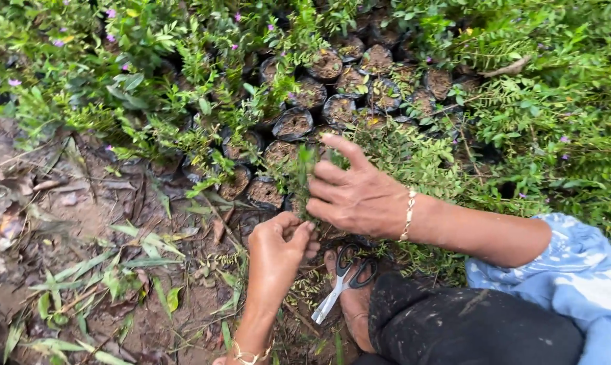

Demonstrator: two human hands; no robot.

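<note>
Damp brown ground, littered with fallen leaves and twigs, is running along the left, and dense green shrubs with tiny purple flowers are crowding the top and right. Between them, a cluster of small black plastic nursery bags filled with soil is standing packed side by side; about twenty are showing, though foliage is hiding some, so an exact count cannot be told. Two hands are working at the near edge of this cluster. The right hand, wearing one pale beaded bracelet, is resting with its fingers loosely spread among the thin green sprigs rising from a front bag. The left hand is closing its fingers together, pinching the base of those sprigs just below. One pair of black-handled scissors is lying on the person's bare foot, beside a dark trouser knee.
</note>
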